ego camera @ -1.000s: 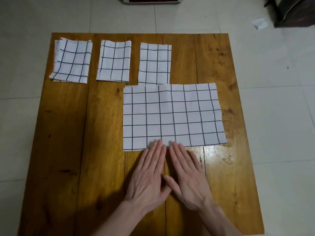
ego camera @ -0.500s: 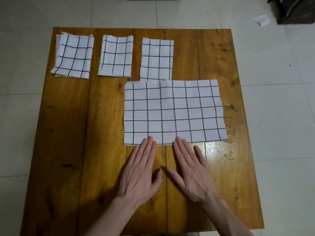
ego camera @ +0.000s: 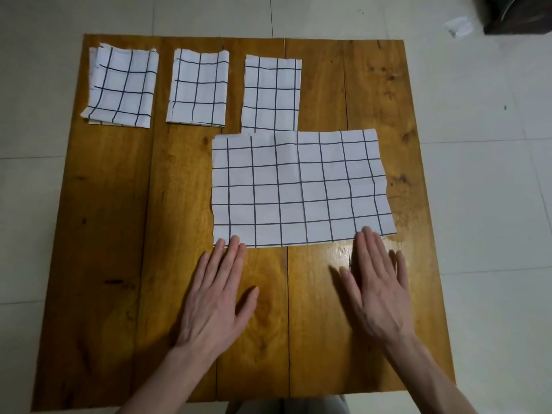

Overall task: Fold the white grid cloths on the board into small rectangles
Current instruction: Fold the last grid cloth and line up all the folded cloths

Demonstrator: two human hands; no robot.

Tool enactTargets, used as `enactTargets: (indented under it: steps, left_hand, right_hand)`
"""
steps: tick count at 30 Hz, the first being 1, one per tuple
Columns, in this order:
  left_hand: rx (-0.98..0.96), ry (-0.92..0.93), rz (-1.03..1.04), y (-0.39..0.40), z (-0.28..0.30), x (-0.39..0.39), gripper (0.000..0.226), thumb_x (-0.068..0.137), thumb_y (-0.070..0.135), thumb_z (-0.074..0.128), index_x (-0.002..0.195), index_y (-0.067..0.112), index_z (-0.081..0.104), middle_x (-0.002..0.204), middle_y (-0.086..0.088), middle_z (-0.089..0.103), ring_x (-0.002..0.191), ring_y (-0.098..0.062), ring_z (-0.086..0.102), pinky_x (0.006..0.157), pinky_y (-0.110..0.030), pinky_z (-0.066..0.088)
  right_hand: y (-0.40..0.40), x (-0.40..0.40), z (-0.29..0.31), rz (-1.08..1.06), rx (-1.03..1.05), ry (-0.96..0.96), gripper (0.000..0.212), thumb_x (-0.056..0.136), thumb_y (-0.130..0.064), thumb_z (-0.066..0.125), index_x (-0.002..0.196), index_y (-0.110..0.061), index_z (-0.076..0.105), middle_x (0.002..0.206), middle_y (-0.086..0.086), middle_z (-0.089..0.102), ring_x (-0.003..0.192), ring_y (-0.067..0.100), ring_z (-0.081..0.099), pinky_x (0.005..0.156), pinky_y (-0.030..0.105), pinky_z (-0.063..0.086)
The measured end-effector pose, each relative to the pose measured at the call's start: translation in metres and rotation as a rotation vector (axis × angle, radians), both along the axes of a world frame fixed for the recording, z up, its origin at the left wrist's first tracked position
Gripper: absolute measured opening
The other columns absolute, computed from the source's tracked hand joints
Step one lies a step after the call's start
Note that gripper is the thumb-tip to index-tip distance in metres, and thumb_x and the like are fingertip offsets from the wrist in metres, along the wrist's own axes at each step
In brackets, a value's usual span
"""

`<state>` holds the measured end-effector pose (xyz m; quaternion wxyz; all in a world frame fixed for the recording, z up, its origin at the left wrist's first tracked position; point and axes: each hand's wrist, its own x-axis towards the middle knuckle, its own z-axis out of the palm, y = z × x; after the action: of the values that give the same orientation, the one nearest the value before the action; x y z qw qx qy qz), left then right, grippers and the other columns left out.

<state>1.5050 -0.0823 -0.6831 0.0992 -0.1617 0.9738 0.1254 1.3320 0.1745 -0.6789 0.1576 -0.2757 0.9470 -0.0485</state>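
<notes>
A: What are the hands doing?

B: The left hand (ego camera: 219, 297) and the right hand (ego camera: 378, 289) are lying flat and open, holding nothing. Their fingertips are touching the near edge of the big grid cloth (ego camera: 301, 186), one near each corner.

A: How is this fold going to go well?

B: I think by pinching both near corners and lifting them to the far corners evenly. Past the cloth, three folded cloths (ego camera: 198, 88) are sitting on the board (ego camera: 113, 234)

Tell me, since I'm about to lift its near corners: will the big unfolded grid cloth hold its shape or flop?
The unfolded cloth probably flops: it looks thin and its right edge ripples. Its visible creases suggest it folds easily. It likely slides on the glossy board.
</notes>
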Motion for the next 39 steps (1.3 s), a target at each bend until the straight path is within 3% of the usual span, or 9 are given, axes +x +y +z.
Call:
enactTargets:
  steps: [5, 16, 18, 22, 26, 30, 35, 39]
  left_hand:
    - [-0.008, 0.025, 0.020, 0.003, -0.001, -0.002, 0.075, 0.108, 0.056, 0.026, 0.168, 0.014, 0.011, 0.176, -0.005, 0.009, 0.163, -0.025, 0.007, 0.128, -0.052, 0.017]
    - [0.044, 0.065, 0.137, 0.021, 0.002, -0.017, 0.073, 0.109, 0.055, 0.030, 0.167, 0.013, 0.019, 0.176, -0.006, 0.013, 0.163, -0.024, 0.006, 0.128, -0.053, 0.020]
    - [0.079, 0.100, 0.110, 0.032, 0.005, -0.030, 0.072, 0.109, 0.053, 0.031, 0.167, 0.012, 0.017, 0.176, -0.006, 0.010, 0.163, -0.024, 0.006, 0.129, -0.050, 0.017]
    - [0.141, 0.140, -0.042, 0.058, 0.005, -0.069, 0.070, 0.111, 0.049, 0.030, 0.168, 0.015, 0.011, 0.177, -0.005, 0.007, 0.163, -0.021, 0.002, 0.131, -0.049, 0.017]
    - [0.099, 0.081, -0.100, 0.073, -0.004, -0.100, 0.068, 0.111, 0.051, 0.022, 0.168, 0.015, 0.012, 0.176, -0.005, 0.007, 0.163, -0.020, 0.000, 0.130, -0.050, 0.020]
    - [0.061, 0.052, -0.097, 0.077, -0.011, -0.102, 0.068, 0.111, 0.052, 0.021, 0.168, 0.016, 0.011, 0.176, -0.005, 0.006, 0.163, -0.021, -0.001, 0.130, -0.051, 0.019]
    - [0.039, 0.051, -0.114, 0.076, -0.013, -0.100, 0.069, 0.111, 0.053, 0.021, 0.168, 0.016, 0.010, 0.177, -0.004, 0.004, 0.163, -0.021, -0.002, 0.130, -0.051, 0.019]
    - [0.052, 0.050, -0.109, 0.077, -0.011, -0.100, 0.069, 0.111, 0.053, 0.021, 0.168, 0.016, 0.010, 0.177, -0.006, 0.000, 0.163, -0.021, -0.003, 0.130, -0.051, 0.021]
  right_hand:
    - [0.012, -0.014, 0.003, -0.161, 0.031, 0.044, 0.073, 0.107, -0.061, 0.012, 0.167, -0.021, -0.001, 0.175, -0.003, -0.004, 0.160, 0.011, -0.008, 0.129, 0.038, -0.010]
    - [0.008, -0.014, 0.004, -0.206, -0.021, 0.059, 0.071, 0.108, -0.060, 0.013, 0.167, -0.021, 0.003, 0.175, -0.005, -0.003, 0.160, 0.009, -0.008, 0.128, 0.034, -0.013]
    - [0.006, -0.016, 0.005, -0.242, -0.081, 0.062, 0.070, 0.108, -0.057, 0.020, 0.166, -0.019, 0.015, 0.174, -0.003, 0.009, 0.161, 0.012, 0.002, 0.130, 0.037, -0.006]
    - [-0.001, -0.026, 0.011, -0.293, -0.200, 0.091, 0.055, 0.109, -0.044, 0.040, 0.156, -0.015, 0.042, 0.165, 0.001, 0.039, 0.152, 0.023, 0.032, 0.125, 0.048, 0.027]
    - [-0.009, -0.043, 0.022, -0.392, -0.325, 0.079, 0.047, 0.106, -0.037, 0.055, 0.147, -0.015, 0.050, 0.150, 0.006, 0.053, 0.134, 0.023, 0.045, 0.112, 0.045, 0.044]
    - [-0.021, -0.066, 0.032, -0.494, -0.309, 0.043, 0.058, 0.103, -0.043, 0.060, 0.150, -0.012, 0.046, 0.140, 0.013, 0.056, 0.126, 0.030, 0.051, 0.106, 0.044, 0.046]
    - [-0.036, -0.082, 0.032, -0.617, -0.251, -0.031, 0.051, 0.093, -0.043, 0.065, 0.128, -0.008, 0.054, 0.111, 0.011, 0.064, 0.098, 0.031, 0.055, 0.080, 0.041, 0.046]
    - [-0.041, -0.083, 0.032, -0.703, -0.197, -0.067, 0.043, 0.090, -0.040, 0.066, 0.118, -0.009, 0.057, 0.114, 0.013, 0.060, 0.099, 0.029, 0.049, 0.081, 0.038, 0.038]
